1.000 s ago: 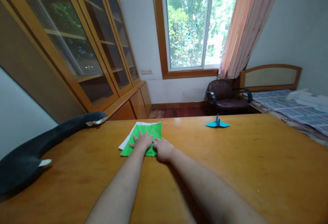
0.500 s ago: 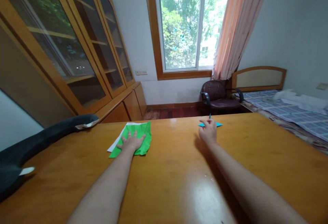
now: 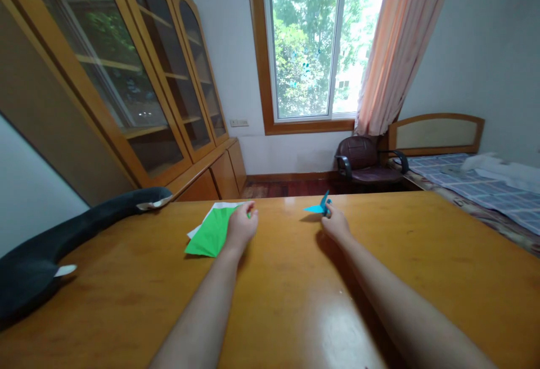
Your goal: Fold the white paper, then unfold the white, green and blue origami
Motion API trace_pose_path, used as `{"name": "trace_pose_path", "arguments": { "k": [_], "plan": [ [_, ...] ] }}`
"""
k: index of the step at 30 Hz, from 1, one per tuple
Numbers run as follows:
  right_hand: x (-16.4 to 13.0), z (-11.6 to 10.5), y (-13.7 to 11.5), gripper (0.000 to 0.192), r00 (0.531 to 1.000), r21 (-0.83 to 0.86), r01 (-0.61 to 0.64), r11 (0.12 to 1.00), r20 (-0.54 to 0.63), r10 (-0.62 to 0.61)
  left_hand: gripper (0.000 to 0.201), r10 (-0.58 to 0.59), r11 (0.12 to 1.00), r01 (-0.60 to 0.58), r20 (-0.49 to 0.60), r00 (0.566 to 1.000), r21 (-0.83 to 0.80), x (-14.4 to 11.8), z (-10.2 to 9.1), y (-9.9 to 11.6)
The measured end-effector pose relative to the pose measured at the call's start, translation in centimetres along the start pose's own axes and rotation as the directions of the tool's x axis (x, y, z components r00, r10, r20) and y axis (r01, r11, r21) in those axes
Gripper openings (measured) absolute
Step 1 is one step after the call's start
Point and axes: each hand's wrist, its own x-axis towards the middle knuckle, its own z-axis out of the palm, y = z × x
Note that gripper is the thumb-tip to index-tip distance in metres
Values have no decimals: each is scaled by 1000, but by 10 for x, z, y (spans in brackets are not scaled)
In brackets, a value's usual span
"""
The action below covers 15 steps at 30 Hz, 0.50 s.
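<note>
My left hand (image 3: 242, 224) is closed at the right edge of a green sheet of paper (image 3: 208, 237), with a bit of green showing between the curled fingers. Under the sheet a white sheet (image 3: 194, 231) sticks out along its left and far edges. My right hand (image 3: 336, 223) pinches a small blue origami figure (image 3: 316, 209) with pointed tips, just above the far part of the table. One tip points left, another points up. My fingers hide part of the figure.
A dark stuffed toy with white patches (image 3: 76, 234) lies along the left of the wooden table (image 3: 278, 301). Beyond the table's far edge stand a glass-door cabinet (image 3: 169, 76), a maroon armchair (image 3: 365, 161) and a bed (image 3: 464, 180).
My left hand has gone from lying flat and spread on the green paper to closing at its right edge. My right hand has shifted slightly left, turning the blue origami figure.
</note>
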Motion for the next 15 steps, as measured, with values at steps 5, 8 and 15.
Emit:
{"name": "trace_pose_path", "arguments": {
  "k": [5, 8, 15],
  "plan": [
    [-49, 45, -52, 53, 994, 364, -35, 931, 111, -6, 65, 4, 971, 39, 178, 984, -236, -52, 67, 28],
    [-75, 52, -60, 52, 986, 434, 97, 896, 79, -145, 50, 51, 940, 8, 164, 985, -340, -69, 84, 32],
    [-85, 30, -55, 43, 959, 403, 280, 871, -73, -274, 63, -69, 770, 206, 242, 968, -603, -68, 92, 20]
  ]
}}
